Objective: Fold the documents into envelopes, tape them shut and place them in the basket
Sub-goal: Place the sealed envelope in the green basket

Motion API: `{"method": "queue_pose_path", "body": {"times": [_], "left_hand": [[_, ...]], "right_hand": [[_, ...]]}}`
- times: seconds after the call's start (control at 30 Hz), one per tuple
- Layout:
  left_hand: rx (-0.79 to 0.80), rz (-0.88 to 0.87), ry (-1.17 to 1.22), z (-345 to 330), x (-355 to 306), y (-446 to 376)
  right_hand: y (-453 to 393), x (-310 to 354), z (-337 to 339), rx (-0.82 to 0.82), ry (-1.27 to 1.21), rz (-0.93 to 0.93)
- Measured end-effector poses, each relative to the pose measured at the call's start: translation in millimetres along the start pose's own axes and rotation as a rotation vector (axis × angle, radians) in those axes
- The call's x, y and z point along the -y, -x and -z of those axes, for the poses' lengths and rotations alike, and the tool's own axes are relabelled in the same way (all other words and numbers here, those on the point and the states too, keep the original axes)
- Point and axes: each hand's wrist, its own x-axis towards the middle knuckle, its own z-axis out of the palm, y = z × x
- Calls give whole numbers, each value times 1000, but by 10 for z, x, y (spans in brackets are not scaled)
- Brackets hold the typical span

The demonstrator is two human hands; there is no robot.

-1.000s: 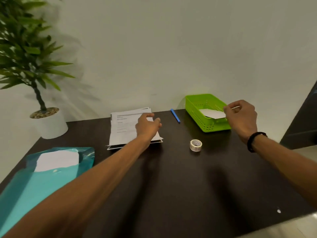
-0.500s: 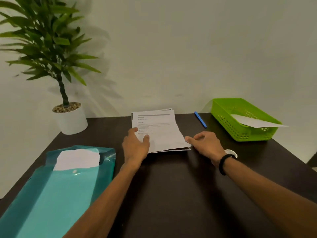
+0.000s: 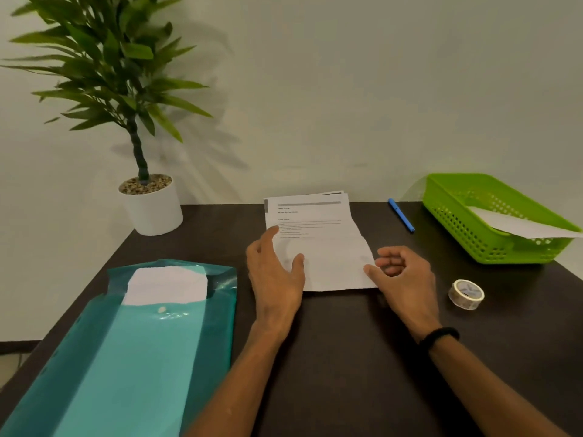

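Matt white paper document (image 3: 318,244) on a dark matt table (image 3: 347,357); perforated glossy green plastic basket (image 3: 473,238).

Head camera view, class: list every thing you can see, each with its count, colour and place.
Table: one, dark brown, fills the foreground.
Documents: small stack, white, printed, back centre.
Basket: one, green, back right, holding a folded white paper.
Tape roll: one, pale, patterned, right of the hands.
Pen: one, blue, between documents and basket.
Folder: one, teal, front left, white sheets inside.
Plant: one, green, in a white pot, back left.
Left hand: rests open on the documents.
Right hand: pinches the top sheet's near right corner.
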Motion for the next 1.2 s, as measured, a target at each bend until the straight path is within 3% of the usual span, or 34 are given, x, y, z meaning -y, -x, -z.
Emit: {"method": "queue_pose_path", "body": {"times": [0.23, 0.37, 1.2], "left_hand": [[-116, 114, 225, 82, 41, -72], [-96, 149, 280, 115, 31, -78], [15, 216, 262, 160, 56, -190]], "right_hand": [[8, -62, -2, -39, -40, 5], [14, -61, -10, -50, -4, 3], [23, -30, -44, -78, 83, -11]]}}
